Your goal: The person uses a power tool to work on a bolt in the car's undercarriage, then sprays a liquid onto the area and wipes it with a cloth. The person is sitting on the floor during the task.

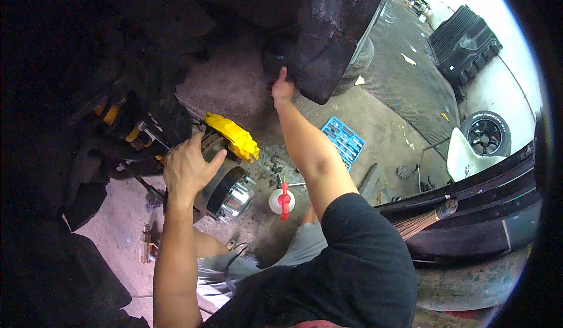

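My left hand (190, 167) is over the wheel hub assembly, thumb spread away from the fingers. It lies beside a yellow brake caliper (233, 137), and its fingertips are near a thin silver rod (153, 136). Below the caliper, the dark hub (226, 193) carries a shiny center with several wheel studs. My right arm stretches forward, the right hand (282, 89) close to the dark wheel-arch liner (319, 52). One of its digits points up; the others are hidden, so I cannot tell whether it grips anything.
On the floor lie an open blue tool case (343, 142) and a white bottle with a red top (282, 201). A straw broom (425, 219) rests by a dark panel at right. A wheel with tire (487, 134) leans against the white wall, near a black ribbed liner (466, 46).
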Available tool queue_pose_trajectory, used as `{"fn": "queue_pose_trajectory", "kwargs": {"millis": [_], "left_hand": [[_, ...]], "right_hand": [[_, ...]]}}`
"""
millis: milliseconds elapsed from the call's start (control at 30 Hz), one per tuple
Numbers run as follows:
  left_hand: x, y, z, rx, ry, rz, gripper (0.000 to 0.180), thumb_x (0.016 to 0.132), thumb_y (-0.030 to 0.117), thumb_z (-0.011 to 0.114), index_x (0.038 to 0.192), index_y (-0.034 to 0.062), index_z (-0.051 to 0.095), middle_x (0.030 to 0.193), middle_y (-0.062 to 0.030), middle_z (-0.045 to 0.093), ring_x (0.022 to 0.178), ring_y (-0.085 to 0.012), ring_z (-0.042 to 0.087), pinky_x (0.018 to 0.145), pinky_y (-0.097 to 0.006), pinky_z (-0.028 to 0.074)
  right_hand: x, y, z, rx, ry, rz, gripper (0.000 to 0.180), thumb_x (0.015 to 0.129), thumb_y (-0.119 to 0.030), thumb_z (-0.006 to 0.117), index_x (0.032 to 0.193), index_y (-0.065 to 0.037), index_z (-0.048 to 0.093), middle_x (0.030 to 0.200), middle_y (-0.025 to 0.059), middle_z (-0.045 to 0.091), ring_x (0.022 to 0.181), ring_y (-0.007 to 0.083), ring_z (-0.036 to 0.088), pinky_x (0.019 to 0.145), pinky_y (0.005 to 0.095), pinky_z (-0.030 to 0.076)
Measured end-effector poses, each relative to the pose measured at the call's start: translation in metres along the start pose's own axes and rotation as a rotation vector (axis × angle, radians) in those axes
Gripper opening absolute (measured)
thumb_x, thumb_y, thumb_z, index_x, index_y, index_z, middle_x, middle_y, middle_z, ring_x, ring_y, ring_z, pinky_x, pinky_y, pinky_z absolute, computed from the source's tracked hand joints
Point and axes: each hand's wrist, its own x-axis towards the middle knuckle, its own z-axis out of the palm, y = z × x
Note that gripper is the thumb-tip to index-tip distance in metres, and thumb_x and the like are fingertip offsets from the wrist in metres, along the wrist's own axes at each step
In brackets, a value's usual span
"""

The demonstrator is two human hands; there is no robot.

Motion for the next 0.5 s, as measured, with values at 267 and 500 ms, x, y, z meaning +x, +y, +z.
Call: {"fn": "queue_pose_trajectory", "kwargs": {"millis": [267,500], "left_hand": [[-0.007,-0.01,-0.002,0.049,-0.04,-0.045,0.066,0.083,0.051,0.071,0.126,0.0027,0.062,0.11,-0.0239,0.07,0.102,-0.0404,0.068,0.092,-0.049,0.052],[-0.003,-0.004,-0.001,0.045,-0.036,-0.034,0.065,0.083,0.05,0.071,0.126,0.0026,0.062,0.111,-0.0232,0.07,0.102,-0.0405,0.068,0.092,-0.049,0.052]], "right_hand": [[-0.015,-0.11,-0.007,0.528,-0.179,0.152,0.09,0.091,-0.079,0.042,0.109,0.007,0.063,0.081,0.0095,0.063,0.07,0.0302,0.063,0.067,0.0413,0.051],[-0.01,-0.085,0.002,0.541,-0.229,0.398,0.076,0.092,-0.082,0.03,0.075,-0.013,0.056,0.058,0.0022,0.051,0.044,0.0182,0.047,0.04,0.0352,0.034]]}}
